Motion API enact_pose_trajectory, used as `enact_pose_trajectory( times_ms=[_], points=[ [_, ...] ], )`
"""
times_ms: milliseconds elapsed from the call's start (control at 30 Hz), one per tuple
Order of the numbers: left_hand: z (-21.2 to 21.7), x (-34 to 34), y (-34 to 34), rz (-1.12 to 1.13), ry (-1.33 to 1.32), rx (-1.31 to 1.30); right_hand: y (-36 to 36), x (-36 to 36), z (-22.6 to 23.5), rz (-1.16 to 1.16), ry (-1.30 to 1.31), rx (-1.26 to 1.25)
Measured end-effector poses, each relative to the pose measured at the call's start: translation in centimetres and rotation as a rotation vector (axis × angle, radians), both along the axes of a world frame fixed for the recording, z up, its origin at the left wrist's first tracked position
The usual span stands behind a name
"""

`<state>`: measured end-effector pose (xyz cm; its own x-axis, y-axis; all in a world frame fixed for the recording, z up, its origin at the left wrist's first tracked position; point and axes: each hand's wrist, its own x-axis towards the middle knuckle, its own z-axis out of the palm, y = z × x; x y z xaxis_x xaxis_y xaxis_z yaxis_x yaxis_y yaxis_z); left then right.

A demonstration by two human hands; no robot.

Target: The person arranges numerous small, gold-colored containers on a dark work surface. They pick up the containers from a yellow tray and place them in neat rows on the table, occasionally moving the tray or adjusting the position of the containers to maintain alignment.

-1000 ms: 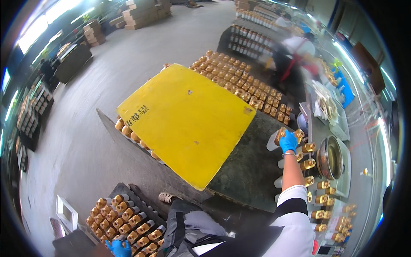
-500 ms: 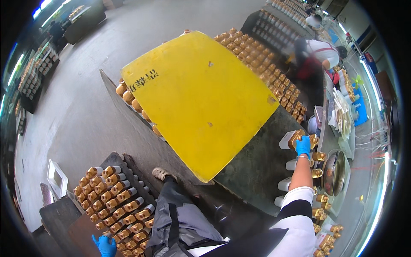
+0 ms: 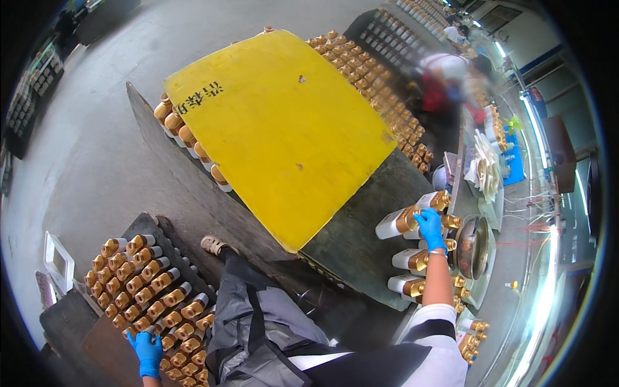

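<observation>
My right hand (image 3: 431,229), in a blue glove, is closed round the gold neck end of a white bottle (image 3: 389,225). That bottle is tilted on its side, its white base pointing left over the dark board. More gold-and-white bottles (image 3: 406,259) stand just below and beside it. My left hand (image 3: 148,353), also blue-gloved, is at the near left edge of a tray of such bottles (image 3: 164,277). Its fingers are curled about a bottle top there, partly hidden by the glove.
A yellow board (image 3: 284,135) covers part of a bottle-laden table. Dark board surface (image 3: 361,258) shows beside it. A round metal bowl (image 3: 472,247) stands on the right bench. Another person (image 3: 445,80) bends at the far right. My shoe (image 3: 218,246) is on the floor between the tables.
The view has shifted, and the scene sits further left and higher. My right hand has moved the bottle leftward, away from the row. My left hand has reached up onto the bottles.
</observation>
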<state>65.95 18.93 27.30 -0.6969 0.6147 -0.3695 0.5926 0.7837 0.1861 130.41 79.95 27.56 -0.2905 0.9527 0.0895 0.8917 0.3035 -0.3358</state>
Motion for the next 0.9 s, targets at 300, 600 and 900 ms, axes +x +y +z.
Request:
enact_pose_trajectory(
  times_ms=[300, 600, 900],
  points=[
    [-3.4, 1.3, 1.5, -0.022, -0.048, 0.154, -9.3, -16.7, 24.8, 0.406, 0.040, -0.014],
    [-5.4, 5.9, -1.0, 0.224, -0.012, 0.257, -11.6, -32.6, 36.9, 0.938, 0.110, 0.114],
    [-6.6, 17.9, -9.8, 0.713, -0.113, 0.161, -16.0, -48.6, 38.1, 1.446, 0.178, 0.000]
  ],
)
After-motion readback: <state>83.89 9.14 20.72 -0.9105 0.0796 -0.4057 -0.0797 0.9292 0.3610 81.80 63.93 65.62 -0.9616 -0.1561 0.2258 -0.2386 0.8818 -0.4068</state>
